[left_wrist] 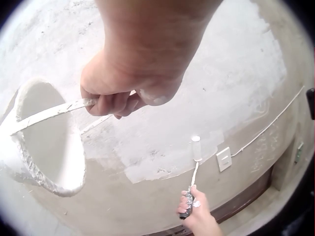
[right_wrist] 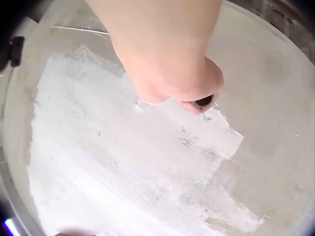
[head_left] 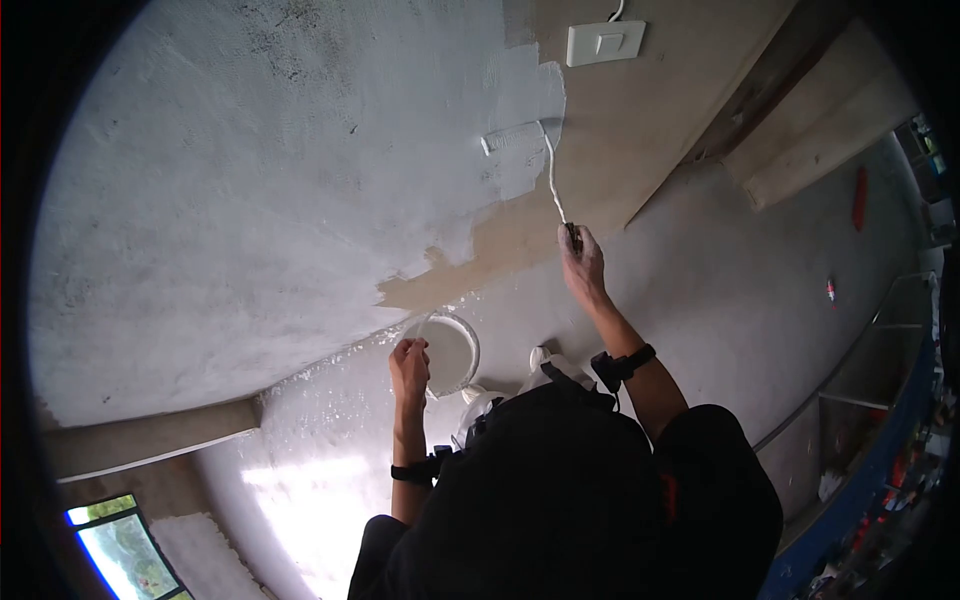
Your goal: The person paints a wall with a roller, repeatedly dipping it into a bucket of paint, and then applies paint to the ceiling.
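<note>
While our right grip (head_left: 583, 265) is clamped on the handle of the paint roller (head_left: 515, 137), we have the roller at the wall (head_left: 250, 220), over the white coat (head_left: 400, 150) near its ragged edge and below the light switch (head_left: 606, 43). Our left grip (head_left: 409, 372) is clamped on the strap (left_wrist: 54, 115) of the bucket (head_left: 473, 345), near the foot of the wall; we cannot tell whether the bucket touches the floor (head_left: 700, 260).

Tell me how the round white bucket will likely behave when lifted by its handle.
The bucket would probably swing, since the left hand alone grips its thin white handle. It looks stiff, holding its round rim; its weight is hard to judge.
</note>
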`<state>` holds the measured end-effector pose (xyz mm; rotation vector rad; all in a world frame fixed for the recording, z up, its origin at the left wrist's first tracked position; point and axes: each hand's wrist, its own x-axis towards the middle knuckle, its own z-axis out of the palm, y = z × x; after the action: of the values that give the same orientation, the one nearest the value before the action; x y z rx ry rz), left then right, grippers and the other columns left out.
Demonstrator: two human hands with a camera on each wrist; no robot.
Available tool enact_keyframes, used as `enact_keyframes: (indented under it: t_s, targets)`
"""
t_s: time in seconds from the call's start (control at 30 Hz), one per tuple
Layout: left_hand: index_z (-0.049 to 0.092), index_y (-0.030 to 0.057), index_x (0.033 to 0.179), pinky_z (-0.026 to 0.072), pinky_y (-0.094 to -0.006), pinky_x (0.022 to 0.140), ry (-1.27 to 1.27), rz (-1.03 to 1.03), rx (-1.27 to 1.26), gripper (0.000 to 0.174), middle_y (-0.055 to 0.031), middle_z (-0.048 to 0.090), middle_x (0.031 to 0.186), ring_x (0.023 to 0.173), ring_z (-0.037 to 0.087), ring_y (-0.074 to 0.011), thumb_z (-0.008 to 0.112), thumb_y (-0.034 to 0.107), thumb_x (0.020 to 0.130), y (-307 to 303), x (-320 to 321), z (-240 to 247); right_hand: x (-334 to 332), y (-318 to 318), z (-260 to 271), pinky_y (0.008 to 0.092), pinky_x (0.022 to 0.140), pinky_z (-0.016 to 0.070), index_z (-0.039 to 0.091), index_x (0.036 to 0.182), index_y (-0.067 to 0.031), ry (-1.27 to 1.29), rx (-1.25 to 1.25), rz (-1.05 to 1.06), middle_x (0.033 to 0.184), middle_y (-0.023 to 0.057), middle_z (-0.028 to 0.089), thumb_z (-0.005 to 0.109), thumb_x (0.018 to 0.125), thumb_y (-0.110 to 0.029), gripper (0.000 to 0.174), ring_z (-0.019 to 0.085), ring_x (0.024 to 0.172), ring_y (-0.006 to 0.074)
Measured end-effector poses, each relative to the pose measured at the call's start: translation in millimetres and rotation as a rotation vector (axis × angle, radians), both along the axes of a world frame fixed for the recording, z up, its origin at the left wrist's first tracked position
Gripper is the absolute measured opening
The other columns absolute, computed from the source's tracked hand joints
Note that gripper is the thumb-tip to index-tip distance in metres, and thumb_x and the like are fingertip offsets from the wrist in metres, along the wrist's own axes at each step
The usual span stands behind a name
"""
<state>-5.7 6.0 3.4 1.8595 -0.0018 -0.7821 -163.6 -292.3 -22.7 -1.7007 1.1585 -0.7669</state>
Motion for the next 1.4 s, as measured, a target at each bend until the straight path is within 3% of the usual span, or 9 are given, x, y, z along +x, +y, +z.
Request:
enact_keyframes:
  t_s: [0.13,0.43,0.7,0.93,1.1,1.23,1.4]
  targets:
    - [0.061,-0.0002,0.088,0.0302,-0.0236,0.040,-0.019,-0.005,-0.048,0.021,0.0015,0.047,0.058,0.044,0.041,-0.0063,0.057,0.020,0.093,-7.8,9.1,-0.6,5.9,-23.8,44.6,0.0385,0.064,0.0444,0.055,0.092,0.0007,-0.216,-0.053,0.048,0.071,0.0137,0.053,0.053,0.099,-0.035,0.036,0.051,0.064,0.0241]
    - [0.062,-0.0007,0.087,0.0319,-0.0242,0.040,-0.067,-0.076,-0.053,0.021,0.0003,0.048,0.057,0.044,0.042,-0.0066,0.057,0.019,0.092,20.6,18.1,13.0,-6.6,-37.4,137.7,0.0348,0.062,0.0425,0.055,0.089,0.0014,-0.237,-0.195,0.019,0.069,0.0104,0.050,0.054,0.100,-0.032,0.035,0.047,0.064,0.0187]
    - [0.061,-0.0003,0.086,0.0316,-0.0248,0.039,-0.165,-0.225,0.041,0.020,0.0004,0.047,0.058,0.044,0.041,-0.0083,0.057,0.018,0.091,58.1,59.7,14.8,28.3,-75.9,236.5,0.0325,0.059,0.0404,0.056,0.088,0.0004,-0.388,-0.378,-0.057,0.067,0.0054,0.049,0.053,0.100,-0.031,0.034,0.045,0.062,0.0142]
    - [0.060,0.0002,0.083,0.0318,-0.0251,0.039,-0.109,-0.176,-0.074,0.018,0.0003,0.046,0.056,0.044,0.040,-0.0083,0.057,0.016,0.091,74.6,78.9,36.3,42.7,-113.3,337.8,0.0351,0.060,0.0415,0.058,0.089,0.0010,-0.418,-0.516,-0.092,0.066,0.0094,0.051,0.054,0.099,-0.036,0.038,0.047,0.062,0.0170]
    - [0.059,0.0005,0.082,0.0295,-0.0251,0.039,-0.137,-0.145,-0.069,0.018,0.0012,0.044,0.056,0.044,0.038,-0.0075,0.056,0.016,0.091,96.8,89.3,49.3,50.2,-116.4,413.5,0.0403,0.063,0.0433,0.056,0.086,0.0032,-0.350,-0.676,-0.193,0.069,0.0170,0.055,0.054,0.097,-0.039,0.043,0.050,0.063,0.0270]
    - [0.059,0.0002,0.082,0.0294,-0.0252,0.039,-0.136,-0.131,-0.057,0.018,0.0012,0.044,0.056,0.043,0.038,-0.0077,0.056,0.016,0.091,97.4,93.5,50.1,57.6,-122.4,423.3,0.0405,0.063,0.0429,0.057,0.087,0.0035,-0.348,-0.802,-0.249,0.069,0.0178,0.056,0.054,0.098,-0.038,0.043,0.050,0.062,0.0284]
    - [0.061,-0.0009,0.082,0.0331,-0.0263,0.041,-0.130,-0.108,-0.065,0.018,-0.0017,0.049,0.056,0.045,0.044,-0.0098,0.058,0.016,0.089,98.2,100.0,36.6,49.7,-105.4,361.6,0.0388,0.060,0.0423,0.058,0.087,0.0022,-0.295,-0.717,-0.195,0.066,0.0161,0.054,0.055,0.098,-0.035,0.039,0.048,0.059,0.0238]
